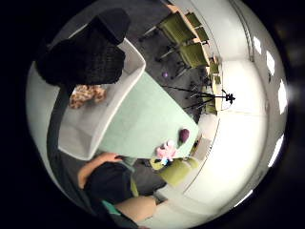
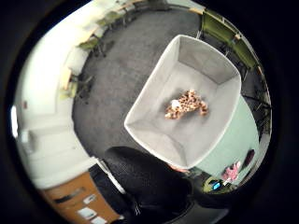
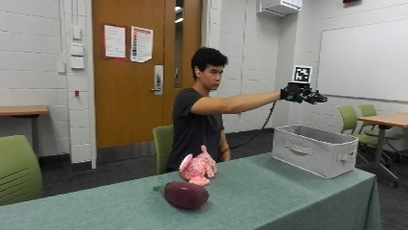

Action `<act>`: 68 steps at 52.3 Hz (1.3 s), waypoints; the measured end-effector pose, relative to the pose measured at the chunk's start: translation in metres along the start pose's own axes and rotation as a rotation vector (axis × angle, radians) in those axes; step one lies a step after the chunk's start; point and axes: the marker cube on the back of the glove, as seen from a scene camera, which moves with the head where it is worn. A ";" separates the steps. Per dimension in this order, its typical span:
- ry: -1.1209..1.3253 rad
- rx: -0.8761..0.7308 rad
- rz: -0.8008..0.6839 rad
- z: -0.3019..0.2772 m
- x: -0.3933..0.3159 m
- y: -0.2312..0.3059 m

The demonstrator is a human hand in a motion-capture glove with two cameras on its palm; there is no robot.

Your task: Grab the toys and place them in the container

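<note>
Grip: your gloved hand [image 3: 301,94] hangs high over the bin [image 3: 313,149], arm stretched out. Fingers look spread and straight, holding nothing.
Bin: grey fabric, open-topped, standing at the far end of the bench [image 3: 267,196], well apart from the loose toys.
Stowed: one spotted toy [image 2: 187,104] lies on the bin floor, about the middle.
Outstanding: pink toy [image 3: 198,166] and dark purple toy [image 3: 186,194] on the bench, close together, the purple one nearer the front edge.
Progress: judged one of three in; two to fetch.
Risk, reach: the toys sit near your body and the bin far off, so each trip is a long carry; a shallow pinch on soft plush could slip on the way.
Risk, roll: the purple toy looks rounded; a glancing touch may send it toward the edge.
Risk, bin: soft walls; catching the rim may shove or tip it.
</note>
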 end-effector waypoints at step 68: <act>-0.045 -0.074 0.304 0.221 0.271 0.339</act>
